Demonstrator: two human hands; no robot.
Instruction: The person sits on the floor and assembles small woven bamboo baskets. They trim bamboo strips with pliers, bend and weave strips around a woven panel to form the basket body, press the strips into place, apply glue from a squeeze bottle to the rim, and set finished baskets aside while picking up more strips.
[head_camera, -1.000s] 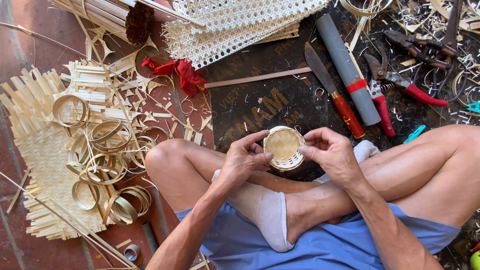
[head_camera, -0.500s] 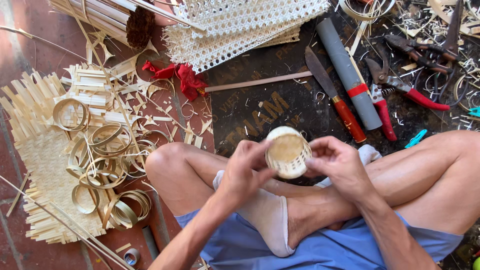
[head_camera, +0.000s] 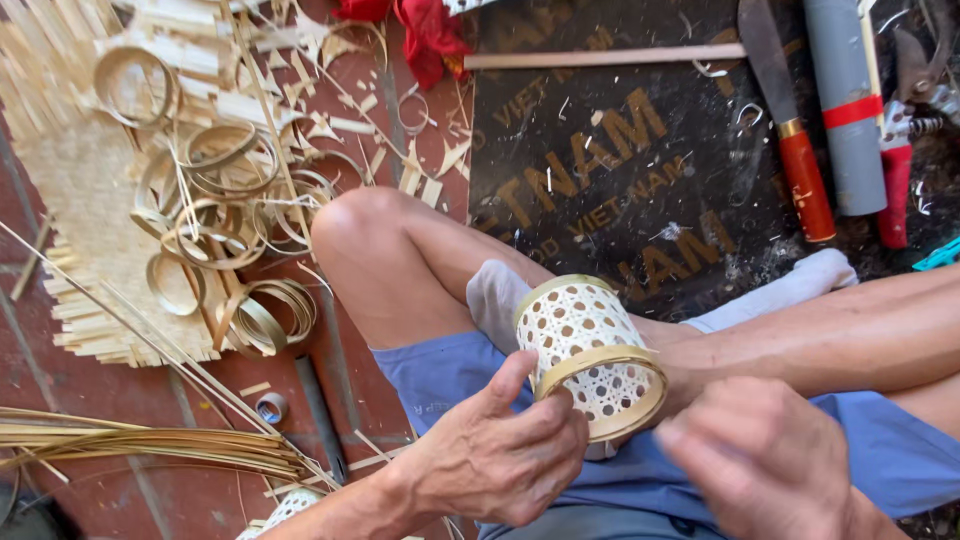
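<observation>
— One basket (head_camera: 590, 350), woven tube w/ 2 rims: your left hand (head_camera: 495, 455) pinches its near rim, over your lap.
— Axis?
— Runs toward you, tilted right. Right hand (head_camera: 765, 460) just beside it, blurred; grip can't tell.

Beyond the fingertips, a knife with a red handle (head_camera: 790, 140) lies on a black printed mat (head_camera: 620, 190), just beside a grey tube banded in red (head_camera: 848, 110) and red-handled cutters (head_camera: 900, 160). A thin wooden stick (head_camera: 600, 57) sits farther off, near red cloth (head_camera: 425, 30). Left of the fingers, bamboo rings (head_camera: 215, 220) and strips (head_camera: 150, 440) litter the floor.
</observation>
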